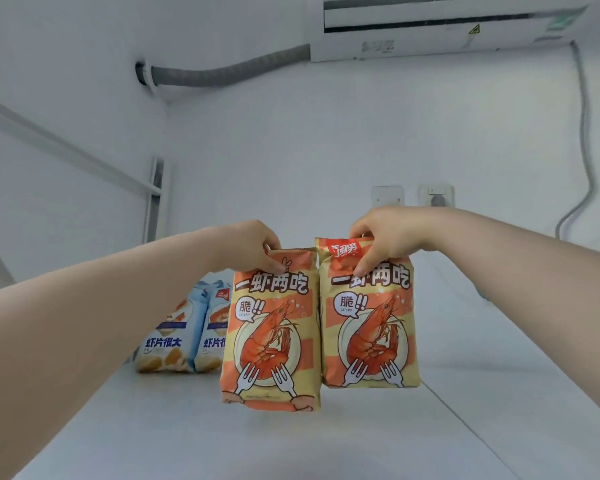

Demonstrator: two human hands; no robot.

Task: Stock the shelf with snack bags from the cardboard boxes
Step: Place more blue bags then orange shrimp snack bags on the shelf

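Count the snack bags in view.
4. The left orange bag is pinched at its top by the left hand, the right orange bag by the right hand. Behind them on the shelf stand the left blue bag and right blue bag. Others may be hidden.

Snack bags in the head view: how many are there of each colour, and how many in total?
Orange bags: 2
Blue bags: 2
Total: 4
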